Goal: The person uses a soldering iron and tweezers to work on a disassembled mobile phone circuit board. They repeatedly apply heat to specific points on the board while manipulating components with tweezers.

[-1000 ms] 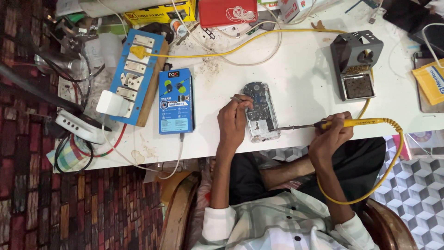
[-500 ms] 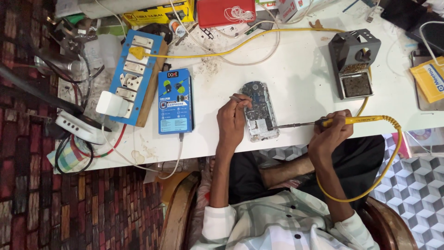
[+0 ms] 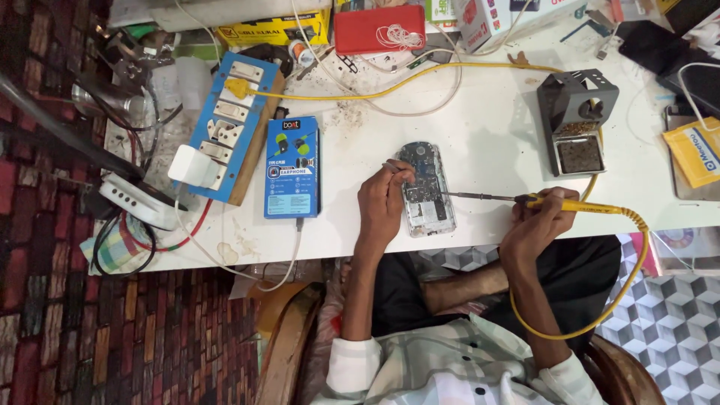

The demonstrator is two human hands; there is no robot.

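An opened phone [image 3: 429, 191] with its circuit board showing lies on the white table [image 3: 480, 135]. My left hand [image 3: 381, 204] rests on the phone's left edge, and its fingertips pinch something thin that I cannot make out over the board. My right hand [image 3: 538, 221] grips a yellow-handled soldering iron [image 3: 525, 201]. The iron's metal tip reaches left onto the board. Its yellow cable [image 3: 600, 300] loops down past my lap.
A grey soldering iron stand [image 3: 576, 120] sits at the right. A blue flat box [image 3: 292, 166] and a blue switch board [image 3: 225, 127] lie at the left. A red case [image 3: 379, 28], small boxes and wires crowd the far edge. A yellow packet [image 3: 694, 154] lies far right.
Both hands and the iron stay in nearly the same place over the phone. Only the view has shifted a little.
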